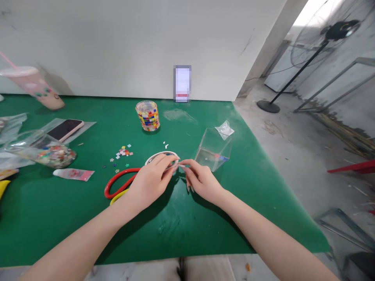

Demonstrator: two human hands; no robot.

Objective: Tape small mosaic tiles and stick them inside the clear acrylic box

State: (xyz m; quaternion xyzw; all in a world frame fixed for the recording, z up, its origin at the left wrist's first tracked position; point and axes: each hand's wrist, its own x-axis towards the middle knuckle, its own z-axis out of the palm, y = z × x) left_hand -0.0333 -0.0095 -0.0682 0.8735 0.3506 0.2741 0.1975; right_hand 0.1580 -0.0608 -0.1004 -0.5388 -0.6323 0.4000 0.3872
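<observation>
My left hand point(154, 173) is closed on a white roll of tape point(161, 153), whose rim shows behind the fingers. Thumb and forefinger of my right hand point(203, 181) pinch a thin pale strip of tape point(181, 165) right beside the left fingertips. Red-handled scissors point(113, 191), with one yellow loop, lie partly under my left wrist; their blades are hidden. Just beyond my right hand is a clear square container point(215, 150), tilted, with a few coloured bits at one side. Small white scraps point(166, 146) lie behind the roll.
A glass with a colourful mosaic point(149, 117) stands farther back. Loose coloured tiles point(124, 151), a tube point(74, 174), a tipped clear cup of beads point(57, 155) and a phone point(66, 129) lie to the left. Crumpled clear plastic point(225, 130) sits near the right table edge.
</observation>
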